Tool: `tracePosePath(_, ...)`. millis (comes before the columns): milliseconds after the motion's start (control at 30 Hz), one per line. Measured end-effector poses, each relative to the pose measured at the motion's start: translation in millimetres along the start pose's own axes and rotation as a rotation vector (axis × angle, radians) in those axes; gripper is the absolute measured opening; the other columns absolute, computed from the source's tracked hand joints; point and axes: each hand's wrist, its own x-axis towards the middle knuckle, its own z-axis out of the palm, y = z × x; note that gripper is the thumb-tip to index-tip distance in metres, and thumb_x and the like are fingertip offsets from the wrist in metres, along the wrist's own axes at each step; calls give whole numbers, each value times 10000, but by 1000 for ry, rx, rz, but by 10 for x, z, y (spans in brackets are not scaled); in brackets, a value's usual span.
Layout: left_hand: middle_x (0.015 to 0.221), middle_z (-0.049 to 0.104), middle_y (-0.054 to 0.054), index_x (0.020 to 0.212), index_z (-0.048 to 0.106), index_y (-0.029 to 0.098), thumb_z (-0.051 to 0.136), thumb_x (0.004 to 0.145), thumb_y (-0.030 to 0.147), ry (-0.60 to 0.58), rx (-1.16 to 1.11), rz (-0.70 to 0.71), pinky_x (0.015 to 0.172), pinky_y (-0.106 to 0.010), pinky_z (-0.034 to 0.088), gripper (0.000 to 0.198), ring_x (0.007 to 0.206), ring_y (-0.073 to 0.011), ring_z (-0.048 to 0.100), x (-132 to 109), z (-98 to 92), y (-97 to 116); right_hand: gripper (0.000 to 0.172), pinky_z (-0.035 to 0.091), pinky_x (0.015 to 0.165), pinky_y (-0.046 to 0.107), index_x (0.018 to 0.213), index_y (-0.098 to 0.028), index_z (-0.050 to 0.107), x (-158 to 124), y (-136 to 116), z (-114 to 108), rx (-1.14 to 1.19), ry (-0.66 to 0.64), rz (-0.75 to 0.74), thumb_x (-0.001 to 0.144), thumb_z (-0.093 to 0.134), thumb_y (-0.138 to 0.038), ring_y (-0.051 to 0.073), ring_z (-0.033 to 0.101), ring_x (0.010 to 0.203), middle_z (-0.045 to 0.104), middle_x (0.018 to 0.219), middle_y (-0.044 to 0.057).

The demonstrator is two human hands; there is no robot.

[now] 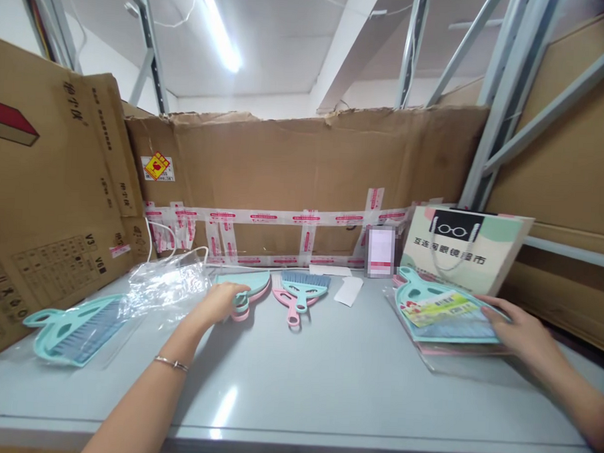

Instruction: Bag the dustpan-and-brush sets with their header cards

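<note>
My left hand (pixel 224 302) has its fingers closed around the handle end of a turquoise dustpan (pixel 252 282), which lies over a pink one. Just right of it, a small broom with blue-grey bristles (pixel 305 280) rests on a pink dustpan (pixel 285 298). At the right, my right hand (pixel 520 324) grips the edge of a bagged dustpan and brush set (pixel 427 329). That set carries a yellow-green label card (pixel 438 308) and lies on a pink piece in clear plastic. Part of the right fingers is hidden.
Another turquoise dustpan set (pixel 77 330) lies at the left beside crumpled clear bags (pixel 164 284). A paper carrier bag (pixel 461 250) stands behind the right stack. White paper slips (pixel 349 291) lie near a taped cardboard box (pixel 284 165). Metal shelf posts (pixel 502 95) rise at the right.
</note>
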Motion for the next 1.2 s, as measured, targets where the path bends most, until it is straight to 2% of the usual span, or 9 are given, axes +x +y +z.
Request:
tracePosePath(133, 771, 693, -39, 770, 688, 244, 493, 564, 45, -82, 92, 56, 693, -269, 398, 346, 750, -220, 597, -10, -76, -56, 335, 363, 692, 421, 1024, -156, 649, -76, -10, 140, -301, -100, -46, 717, 535, -227, 329, 563, 870, 606, 972, 273)
tracePosePath(400, 736, 656, -33, 668, 652, 217, 461, 674, 106, -101, 225, 186, 696, -283, 379, 221, 735, -197, 555, 33, -100, 36, 410, 345, 658, 476, 1076, -172, 574, -170, -66, 194, -453, 189, -177, 753, 433, -382, 396, 484, 950, 543, 1062, 238)
tracePosePath(533, 818, 626, -57, 763, 615, 198, 404, 744, 130, 22, 261, 203, 787, -355, 359, 223, 838, -224, 529, 38, -114, 100, 396, 373, 740, 511, 1069, -178, 543, -215, -481, 75, -220, 571, -434, 728, 490, -372, 382, 481, 1014, 538, 1078, 211)
tracePosePath(633, 871, 592, -70, 835, 570, 183, 357, 771, 121, 153, 148, 248, 808, -360, 362, 231, 870, -210, 513, 28, -216, 170, 354, 385, 840, 478, 1065, -187, 511, -424, -1073, -15, 41, 635, -732, 726, 523, -288, 316, 506, 1018, 557, 1023, 168)
tracePosePath(733, 842, 565, -59, 813, 555, 182, 425, 784, 160, 179, -249, 359, 746, -318, 394, 136, 816, -183, 516, -34, -378, 252, 205, 399, 880, 427, 959, -205, 535, -675, -1708, -9, 304, 269, -834, 765, 504, -265, 245, 534, 975, 573, 972, 110)
tracePosePath(900, 637, 512, -26, 619, 575, 194, 576, 745, 446, -79, -751, 534, 754, -355, 406, 282, 669, -160, 481, -147, -494, 377, 329, 442, 851, 364, 1023, -227, 545, -908, -2459, 295, 625, -724, -360, 807, 466, -462, 207, 538, 1033, 577, 1126, 73)
tracePosePath(1033, 508, 437, -15, 436, 485, 215, 565, 616, 659, -251, -945, 528, 733, -388, 432, 487, 569, -158, 437, -142, -378, 465, 489, 450, 829, 326, 1135, -239, 524, -1167, -2776, 651, 763, -1396, -296, 719, 599, -484, 195, 514, 1075, 533, 1221, 65)
tracePosePath(1133, 466, 402, 0, 385, 420, 208, 611, 570, 651, -279, -1080, 471, 703, -369, 446, 517, 526, -138, 414, -108, -255, 531, 478, 447, 812, 296, 1041, -205, 594, -1425, -2883, 842, 849, -1756, -330, 629, 704, -422, 162, 568, 943, 619, 1038, 38)
tracePosePath(1200, 492, 430, 9, 408, 441, 193, 660, 586, 573, -222, -1164, 399, 733, -359, 450, 473, 534, -123, 434, -82, -193, 566, 416, 464, 755, 280, 920, -172, 631, -1538, -2886, 915, 884, -1850, -272, 579, 745, -379, 137, 595, 793, 641, 872, 15)
